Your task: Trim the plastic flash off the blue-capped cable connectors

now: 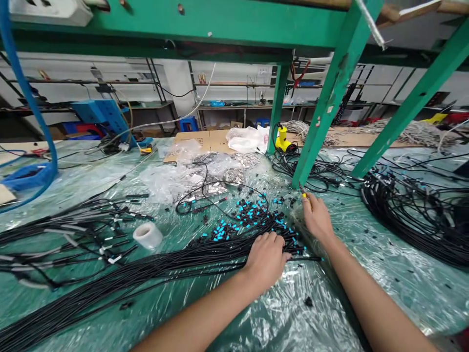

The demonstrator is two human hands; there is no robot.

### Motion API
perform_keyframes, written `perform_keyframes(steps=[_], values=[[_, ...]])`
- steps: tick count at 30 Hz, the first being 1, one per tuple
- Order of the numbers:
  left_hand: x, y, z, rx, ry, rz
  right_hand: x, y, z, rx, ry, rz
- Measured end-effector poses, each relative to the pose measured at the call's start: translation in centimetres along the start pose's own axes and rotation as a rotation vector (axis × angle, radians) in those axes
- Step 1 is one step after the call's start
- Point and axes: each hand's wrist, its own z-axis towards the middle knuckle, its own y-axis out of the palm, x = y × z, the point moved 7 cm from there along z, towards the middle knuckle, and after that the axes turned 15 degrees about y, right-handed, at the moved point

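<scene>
My left hand (266,256) rests with curled fingers over the end of a long bundle of black cables (157,269). One cable end sticks out to the right past its thumb. In my right hand (318,215), closed, is a small tool with a yellow handle (304,195) and a thin dark tip; its exact kind cannot be made out. The tip is close to the foot of a green post. Just beyond my left hand lies a heap of small black pieces with bright blue parts (252,210).
A roll of clear film (147,235) stands behind the bundle, left of centre. Green posts (326,102) rise from the film-covered table (293,308). Coiled black cables (399,220) lie at right, plastic bags (164,178) farther back. A blue hose (32,107) hangs at left.
</scene>
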Motion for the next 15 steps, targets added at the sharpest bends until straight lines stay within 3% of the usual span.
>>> perform_keyframes(steps=[3,5,9,12,15], values=[[-0.2,-0.1,0.5,0.018,-0.023,-0.021,-0.7,-0.5,-0.5,-0.017,0.014,0.123],[-1.0,-1.4,-0.1,0.065,-0.064,-0.112,-1.3,-0.6,-0.9,-0.044,0.007,0.195],[-5.4,-6.4,-3.5,0.288,-0.254,-0.421,-3.2,-0.3,-2.8,-0.178,-0.034,0.334],[-8.8,-10.4,-6.7,0.363,-0.334,-0.316,-5.5,0.5,-5.6,-0.371,-0.082,0.431],[-10.8,-12.8,-9.2,0.374,-0.376,-0.186,-8.6,1.6,-9.1,-0.575,-0.129,0.508]])
